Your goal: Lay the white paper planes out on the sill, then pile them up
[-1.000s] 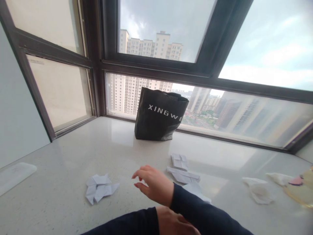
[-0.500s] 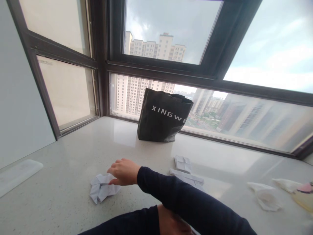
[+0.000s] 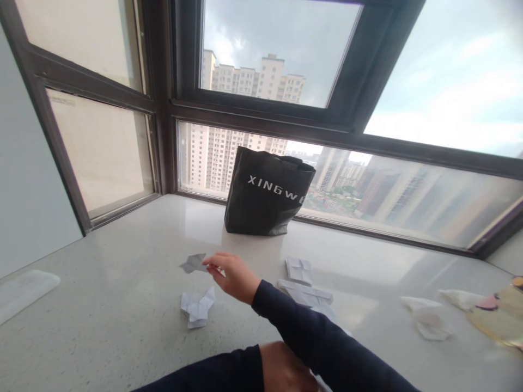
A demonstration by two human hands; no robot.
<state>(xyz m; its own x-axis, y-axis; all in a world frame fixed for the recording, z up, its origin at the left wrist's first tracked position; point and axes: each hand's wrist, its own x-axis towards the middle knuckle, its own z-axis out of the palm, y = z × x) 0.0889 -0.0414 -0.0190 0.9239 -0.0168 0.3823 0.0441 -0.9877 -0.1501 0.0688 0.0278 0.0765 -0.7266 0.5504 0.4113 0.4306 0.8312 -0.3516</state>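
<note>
My right hand (image 3: 232, 275) pinches a small folded piece of paper (image 3: 193, 263) by its right end, just above the counter. Below it on the counter lies another folded white paper (image 3: 198, 308) with pointed corners standing up. My left hand (image 3: 286, 370) is at the bottom edge, under my right forearm; its fingers are hidden, and a sliver of white shows beside it. Beyond my right sleeve lie a square folded paper (image 3: 299, 270) and a long folded paper strip (image 3: 305, 293), with more white paper partly covered by the sleeve.
A black bag (image 3: 267, 193) with white lettering stands upright against the window. At far left lies a translucent white flat object (image 3: 28, 294). To the right are a crumpled white wrapper (image 3: 429, 320) and a yellowish item with pink (image 3: 498, 316). The speckled counter (image 3: 122, 283) runs beneath everything.
My right hand has lifted a folded paper off the white papers at left and moved right and slightly up with it. One pointed folded paper stays behind. The view has shifted slightly.
</note>
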